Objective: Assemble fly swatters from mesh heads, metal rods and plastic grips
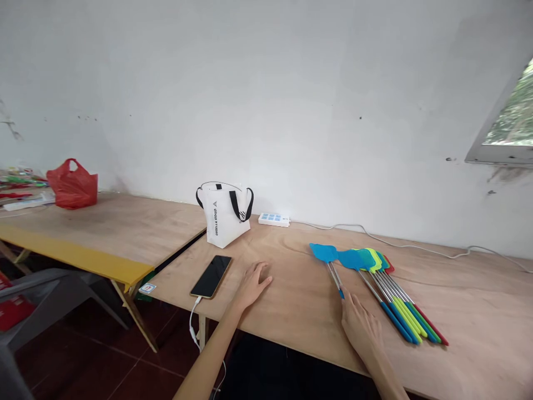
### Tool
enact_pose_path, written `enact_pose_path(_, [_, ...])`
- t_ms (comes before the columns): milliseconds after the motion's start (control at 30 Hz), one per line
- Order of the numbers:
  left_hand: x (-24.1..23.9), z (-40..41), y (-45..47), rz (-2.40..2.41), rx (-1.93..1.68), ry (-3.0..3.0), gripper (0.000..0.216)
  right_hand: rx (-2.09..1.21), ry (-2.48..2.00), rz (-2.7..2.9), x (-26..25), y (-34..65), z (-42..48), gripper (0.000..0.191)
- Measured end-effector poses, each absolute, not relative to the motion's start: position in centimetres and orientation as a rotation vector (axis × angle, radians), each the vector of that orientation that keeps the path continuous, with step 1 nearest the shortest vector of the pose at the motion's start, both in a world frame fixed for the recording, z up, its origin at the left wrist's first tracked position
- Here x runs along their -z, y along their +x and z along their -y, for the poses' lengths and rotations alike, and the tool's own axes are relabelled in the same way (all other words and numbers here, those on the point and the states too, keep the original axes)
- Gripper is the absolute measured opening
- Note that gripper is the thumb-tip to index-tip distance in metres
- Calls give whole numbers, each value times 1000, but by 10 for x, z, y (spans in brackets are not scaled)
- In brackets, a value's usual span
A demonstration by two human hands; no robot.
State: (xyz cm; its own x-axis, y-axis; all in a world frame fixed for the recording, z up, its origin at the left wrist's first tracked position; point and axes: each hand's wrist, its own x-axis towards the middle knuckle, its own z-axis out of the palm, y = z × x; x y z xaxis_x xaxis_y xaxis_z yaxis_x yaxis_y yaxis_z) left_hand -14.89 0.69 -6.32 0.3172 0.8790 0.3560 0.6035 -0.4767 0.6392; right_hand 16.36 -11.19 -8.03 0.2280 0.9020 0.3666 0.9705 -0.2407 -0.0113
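My left hand [252, 283] lies flat and open on the plywood table [478, 316], just right of a black phone [211, 276] with a white cable. My right hand [361, 328] rests on the table with fingers stretched out. Its fingertips touch the handle of the leftmost blue fly swatter [328, 260]. Several more fly swatters [393, 297] in blue, green, yellow and red lie in a row beside it, heads pointing away from me.
A white tote bag [226, 216] with black handles stands behind the phone. A white power strip [273, 219] lies by the wall, its cord running right. A second table [83, 233] on the left holds a red plastic bag [72, 184]. A grey chair [45, 291] stands lower left.
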Motion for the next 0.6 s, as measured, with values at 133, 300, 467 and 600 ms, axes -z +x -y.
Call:
enact_pose_path(133, [63, -8, -149, -1325, -947, 2209, 39, 482, -2210, 1739, 78, 165, 115, 49])
enact_pose_path(300, [62, -6, -149, -1312, -924, 2226, 36, 481, -2205, 1694, 80, 167, 116, 46])
enact_pose_path(467, [63, -6, -149, -1310, -932, 2249, 33, 357, -2305, 1624, 77, 172, 116, 47])
enact_pose_path(600, [64, -7, -149, -1303, -916, 2270, 29, 210, -2364, 1593, 70, 189, 119, 51])
